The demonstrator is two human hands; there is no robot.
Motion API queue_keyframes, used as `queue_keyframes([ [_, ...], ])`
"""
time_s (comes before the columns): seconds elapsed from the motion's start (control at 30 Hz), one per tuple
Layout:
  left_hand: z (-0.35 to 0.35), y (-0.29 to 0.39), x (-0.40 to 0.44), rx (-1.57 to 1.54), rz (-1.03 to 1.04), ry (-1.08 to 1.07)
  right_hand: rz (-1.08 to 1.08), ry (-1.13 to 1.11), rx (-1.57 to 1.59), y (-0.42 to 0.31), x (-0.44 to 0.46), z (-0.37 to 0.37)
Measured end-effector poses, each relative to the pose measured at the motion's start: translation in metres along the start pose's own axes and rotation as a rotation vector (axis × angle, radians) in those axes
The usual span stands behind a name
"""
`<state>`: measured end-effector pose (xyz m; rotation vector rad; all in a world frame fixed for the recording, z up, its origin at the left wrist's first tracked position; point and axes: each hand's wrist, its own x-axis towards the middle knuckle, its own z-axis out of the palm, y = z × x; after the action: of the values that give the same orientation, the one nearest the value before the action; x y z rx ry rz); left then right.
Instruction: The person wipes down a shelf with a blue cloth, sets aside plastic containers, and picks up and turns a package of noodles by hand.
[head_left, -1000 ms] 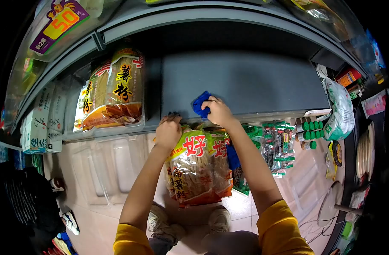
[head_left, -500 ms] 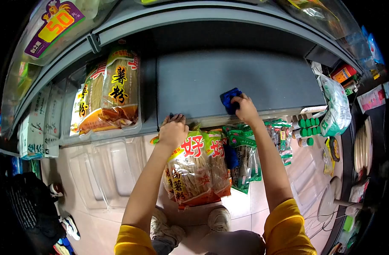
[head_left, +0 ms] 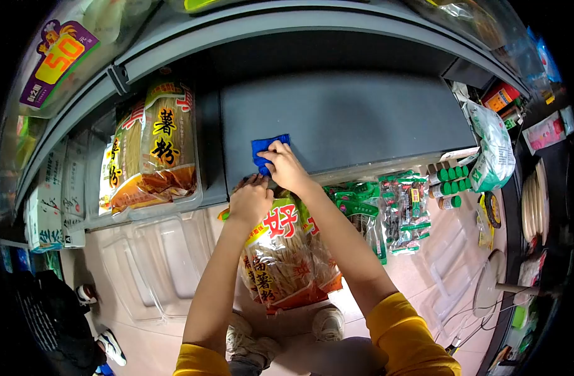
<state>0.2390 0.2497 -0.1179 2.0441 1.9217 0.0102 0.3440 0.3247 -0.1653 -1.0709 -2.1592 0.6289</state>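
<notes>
A crumpled blue cloth (head_left: pixel 266 145) lies on the grey shelf (head_left: pixel 368 119), toward its left end. My right hand (head_left: pixel 285 168) is closed on it and presses it against the surface. Beside it, my left hand (head_left: pixel 252 199) rests on the shelf's front edge, fingers laid over the rim; I see nothing held in it. Just below my hands are clear bags of dried noodles (head_left: pixel 280 266) with red and yellow print, partly covered by my right forearm.
Large noodle packs (head_left: pixel 168 135) fill a clear bin at left. Green-edged packets (head_left: pixel 405 213), green-capped jars (head_left: pixel 450 182) and a white-green bag (head_left: pixel 490 147) are at right. Clear plastic bins (head_left: pixel 155 266) lie on the floor. A person in dark clothing (head_left: pixel 48 319) is at lower left.
My right hand has slid the blue cloth left along the shelf, close to my left hand. The left hand stays at the front edge. My view has shifted slightly.
</notes>
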Motion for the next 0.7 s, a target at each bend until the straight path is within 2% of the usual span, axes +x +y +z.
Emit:
queue_keyframes([
  [0.23,0.003,0.003,-0.001,0.011,-0.041,0.039,0.045,-0.106,-0.12,0.006,-0.001,-0.011],
  [0.4,0.007,-0.001,-0.001,0.013,-0.024,0.03,0.001,0.064,-0.153,0.031,-0.015,-0.034],
  [0.5,0.008,-0.001,-0.001,0.006,-0.036,0.01,0.119,0.026,-0.212,0.041,-0.025,-0.054],
  [0.57,0.014,-0.004,-0.001,-0.042,-0.016,0.082,0.116,0.049,-0.393,0.037,-0.03,-0.064],
  [0.7,0.013,-0.005,-0.002,-0.105,-0.006,0.085,0.055,0.031,-0.314,0.049,-0.031,-0.054],
])
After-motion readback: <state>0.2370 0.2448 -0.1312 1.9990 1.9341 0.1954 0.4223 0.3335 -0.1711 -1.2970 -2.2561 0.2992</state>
